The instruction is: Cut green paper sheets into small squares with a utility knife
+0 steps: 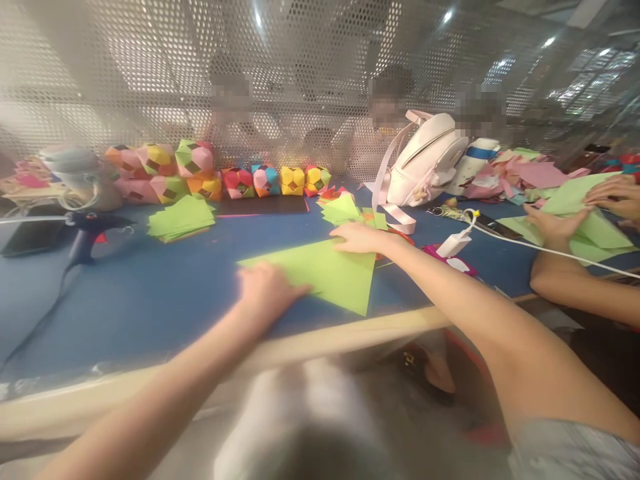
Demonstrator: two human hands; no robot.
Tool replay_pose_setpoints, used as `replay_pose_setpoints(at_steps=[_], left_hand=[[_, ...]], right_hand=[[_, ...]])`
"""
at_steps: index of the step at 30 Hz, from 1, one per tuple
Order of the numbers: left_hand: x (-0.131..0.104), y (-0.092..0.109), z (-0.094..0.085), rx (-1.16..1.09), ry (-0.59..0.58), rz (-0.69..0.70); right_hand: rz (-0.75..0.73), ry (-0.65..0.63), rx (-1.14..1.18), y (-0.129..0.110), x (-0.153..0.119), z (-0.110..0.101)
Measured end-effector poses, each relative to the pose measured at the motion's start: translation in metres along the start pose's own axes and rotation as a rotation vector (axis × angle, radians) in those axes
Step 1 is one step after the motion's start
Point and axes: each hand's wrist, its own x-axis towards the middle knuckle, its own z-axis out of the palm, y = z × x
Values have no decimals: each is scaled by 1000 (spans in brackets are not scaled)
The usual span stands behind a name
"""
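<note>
A large sheet of light green paper (335, 273) lies on the blue table (190, 300), one corner pointing toward the near edge. My left hand (267, 287) rests on the sheet's left part, thumb stretched over the paper, its other fingers partly hidden. At the sheet's upper right edge, my right hand (359, 239) lies flat with its fingers extended to the left. Just behind that hand are smaller green paper pieces (341, 209). A stack of green paper (181, 218) sits farther left.
Folded paper balls (239, 183) line the back. A glue gun (87, 233) stands left. A pink backpack (425, 160), white charger (454, 244) with cable and pink scraps (530, 175) are right, near another person's hands (557, 223) on green paper.
</note>
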Motion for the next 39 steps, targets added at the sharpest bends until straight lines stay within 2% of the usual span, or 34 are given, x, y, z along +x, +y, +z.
replay_pose_setpoints(at_steps=[4,6,10,13,20,23,25,27,29,31,32,33,35,38,39], left_hand=[[-2,-2,1,97,168,126],[-1,-1,3,105,238,259],[1,4,9,38,145,583],[2,7,14,-5,120,641],[6,3,17,-220,123,570],[9,-1,18,-300,120,577],[10,-4,16,-358,177,594],[10,-8,13,-433,287,585],[11,-14,7,-532,392,528],[15,-20,3,-662,431,428],[18,-24,1,-741,426,359],[23,-28,0,-832,412,280],[34,-37,0,-1048,365,97],[50,-50,3,-1387,305,-113],[53,-54,5,-1452,270,-114]], right_hand=[[5,-40,-16,0,7,-9],[27,-63,-7,-1,8,-13],[43,-112,47,1,12,-20],[25,-137,96,4,13,-24],[37,-95,160,6,4,-29],[60,-20,162,5,2,-36],[82,73,157,5,1,-48],[108,249,146,5,-1,-65],[106,529,109,0,-7,-82],[37,787,11,-13,-16,-92],[-16,853,-62,-22,-22,-92],[-63,871,-141,-34,-27,-88],[-157,789,-281,-62,-38,-69],[-269,494,-395,-102,-45,-26],[-284,404,-390,-114,-46,-11]])
